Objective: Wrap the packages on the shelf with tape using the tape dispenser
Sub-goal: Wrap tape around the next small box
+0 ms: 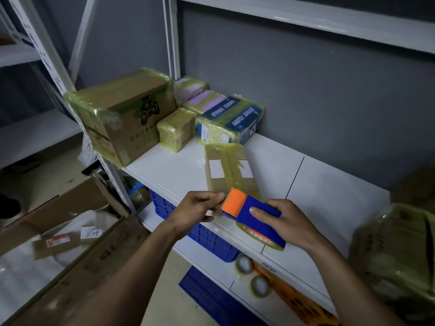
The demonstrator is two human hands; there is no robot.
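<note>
Head view: the right grip point(286, 223) is curled round the blue and orange tape dispenser point(253, 214), held just over the front edge of the white shelf point(329, 196). The left grip point(193, 212) pinches the tape end point(217, 210) at the dispenser's orange head. A flat brown package point(229, 170) lies on the shelf just beyond. Taped packages point(176, 128) stand at the back left.
</note>
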